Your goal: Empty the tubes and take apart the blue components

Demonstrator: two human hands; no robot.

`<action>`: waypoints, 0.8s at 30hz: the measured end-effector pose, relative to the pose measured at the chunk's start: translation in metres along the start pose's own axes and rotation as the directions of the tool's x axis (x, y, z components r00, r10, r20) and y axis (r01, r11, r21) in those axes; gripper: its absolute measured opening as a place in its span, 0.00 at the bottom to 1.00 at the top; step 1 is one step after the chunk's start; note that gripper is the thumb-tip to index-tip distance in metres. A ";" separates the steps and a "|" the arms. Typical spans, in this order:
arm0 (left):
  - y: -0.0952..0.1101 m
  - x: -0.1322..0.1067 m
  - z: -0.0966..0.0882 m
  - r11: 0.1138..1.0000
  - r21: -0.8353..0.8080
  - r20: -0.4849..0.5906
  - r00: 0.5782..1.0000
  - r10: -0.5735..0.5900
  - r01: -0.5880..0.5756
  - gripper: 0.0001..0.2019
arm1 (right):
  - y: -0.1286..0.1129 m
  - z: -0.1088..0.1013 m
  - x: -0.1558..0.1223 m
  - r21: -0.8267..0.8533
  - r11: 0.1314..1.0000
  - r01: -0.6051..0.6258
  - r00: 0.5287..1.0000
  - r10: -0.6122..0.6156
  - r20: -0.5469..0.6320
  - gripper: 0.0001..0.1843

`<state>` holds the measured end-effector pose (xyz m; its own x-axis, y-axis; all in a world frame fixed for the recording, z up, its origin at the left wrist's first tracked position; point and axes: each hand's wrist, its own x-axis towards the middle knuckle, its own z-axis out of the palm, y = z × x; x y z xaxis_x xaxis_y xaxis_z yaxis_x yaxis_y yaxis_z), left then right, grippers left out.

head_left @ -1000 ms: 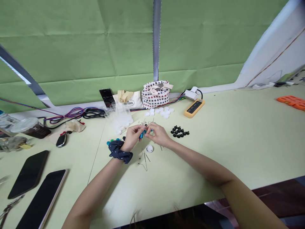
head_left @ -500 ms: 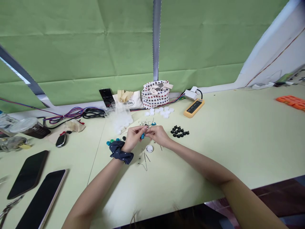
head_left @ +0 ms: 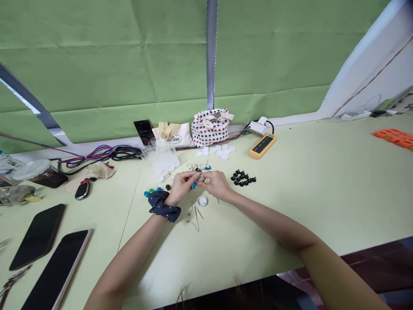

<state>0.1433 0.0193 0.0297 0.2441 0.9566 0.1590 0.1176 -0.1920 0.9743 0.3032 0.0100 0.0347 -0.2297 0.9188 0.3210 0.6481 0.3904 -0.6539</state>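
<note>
Blue piece (head_left: 193, 185), small, sits between my two hands; I take it as the dial's hub, twelve pointing at the green wall covering (head_left: 277, 64). Everything rests over or on the pale tabletop (head_left: 284, 206). From where I watch, a patterned bag (head_left: 210, 133) stands between twelve and one, and a heap of clear tubes (head_left: 161, 161) lies at ten. At nine, my left hand (head_left: 180, 187) pinches the blue piece between thumb and fingers. At three, my right hand (head_left: 215, 184) meets it with fingertips drawn together; I cannot tell whether they grip anything. Further off, I see a yellow strip (head_left: 263, 146) at two, white caps (head_left: 218, 147) at one, black pieces (head_left: 242, 177) at three, thin metal rods (head_left: 196, 218) at six, blue and green beads (head_left: 151, 190) at nine, and one round cap (head_left: 202, 201) at five.
</note>
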 end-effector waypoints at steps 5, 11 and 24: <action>0.006 -0.002 0.004 1.000 0.012 -0.011 1.000 0.006 -0.006 0.17 | -0.002 0.001 -0.002 0.058 0.996 -0.067 0.998 0.068 -0.014 0.06; 0.005 -0.002 0.006 1.000 0.010 -0.026 0.999 0.026 -0.026 0.18 | 0.004 0.011 -0.002 0.128 0.990 -0.062 0.996 0.070 -0.061 0.08; -0.001 0.000 0.002 0.997 0.029 -0.034 0.997 0.073 -0.072 0.17 | 0.007 0.010 -0.002 0.172 0.982 0.074 0.995 -0.084 0.054 0.08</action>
<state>0.1454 0.0193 0.0286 0.2195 0.9470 0.2346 0.1276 -0.2663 0.9554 0.3013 0.0115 0.0227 -0.3222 0.8844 0.3376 0.4945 0.4613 -0.7367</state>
